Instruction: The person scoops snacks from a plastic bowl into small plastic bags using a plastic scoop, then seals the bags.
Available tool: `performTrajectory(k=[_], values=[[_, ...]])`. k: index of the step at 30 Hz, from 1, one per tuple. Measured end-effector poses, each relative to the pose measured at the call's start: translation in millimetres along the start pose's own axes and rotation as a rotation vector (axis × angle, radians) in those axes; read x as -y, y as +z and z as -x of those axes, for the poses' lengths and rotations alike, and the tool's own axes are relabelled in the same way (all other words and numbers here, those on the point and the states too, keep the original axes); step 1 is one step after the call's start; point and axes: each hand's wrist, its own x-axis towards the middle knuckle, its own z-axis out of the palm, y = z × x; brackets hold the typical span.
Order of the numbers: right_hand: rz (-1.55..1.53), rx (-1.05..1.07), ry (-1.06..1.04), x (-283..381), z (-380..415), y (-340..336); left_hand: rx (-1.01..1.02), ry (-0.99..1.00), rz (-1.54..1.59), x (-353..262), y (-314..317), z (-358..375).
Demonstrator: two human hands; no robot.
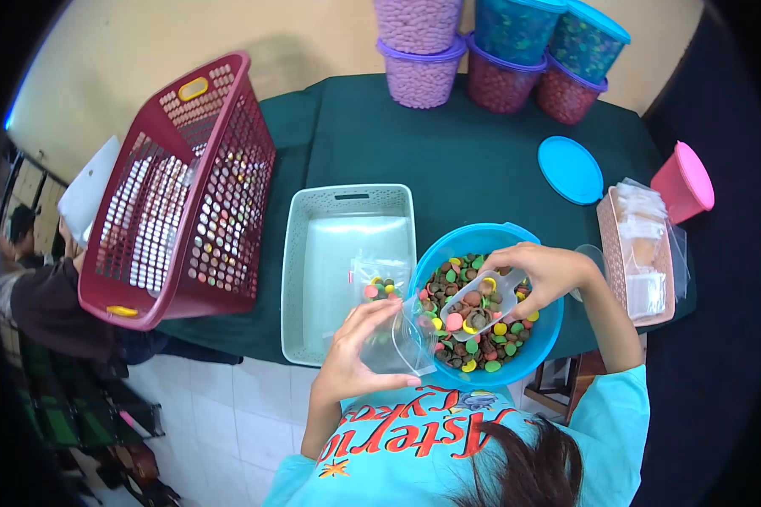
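My right hand (543,275) grips a clear plastic scoop (461,306) filled with brown, pink, green and yellow round pieces. The scoop is tilted over a blue bowl (552,334) that holds the same mixed pieces. At the bowl's left edge, my left hand (359,351) holds a clear plastic bag (400,345) by its edge, close to the scoop's tip. Left of the bowl stands a pale green tray (300,279). A small clear bag with colored pieces (380,286) lies inside it.
A maroon basket (173,253) stands left. A pink basket (668,291) of clear bags, a pink lidded container (681,184) and a blue lid (571,170) are at right. Stacked tubs (421,80) line the back. Another person's dark sleeve (46,296) shows at far left.
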Motion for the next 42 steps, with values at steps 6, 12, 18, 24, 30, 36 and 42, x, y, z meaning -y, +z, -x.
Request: performTrajectory(k=[6,12,18,24,30,36,42], values=[[0.047,-0.162,0.08,36.3,18.8,-9.5,0.089,0.09,-0.126,0.9,3.4,-27.2],[0.473,-0.164,0.356,93.8,23.0,-11.5,0.21,0.198,-0.141,-7.4,13.3,-49.9],[0.707,-0.161,0.558,146.9,15.1,6.9,0.255,0.177,-0.054,-9.2,16.6,-54.2],[0.881,-0.158,0.585,171.5,4.2,20.0,0.252,0.244,-0.052,-8.1,16.2,-51.1],[0.883,-0.22,0.487,170.7,11.7,14.6,0.188,0.186,0.016,-7.6,16.7,-44.2],[0.904,-0.323,0.526,140.0,19.6,3.9,0.153,0.123,0.179,27.2,-9.5,-25.6],[1.277,-0.255,0.463,42.9,-20.5,43.2,-0.252,-0.201,0.805,12.7,-20.1,2.8]])
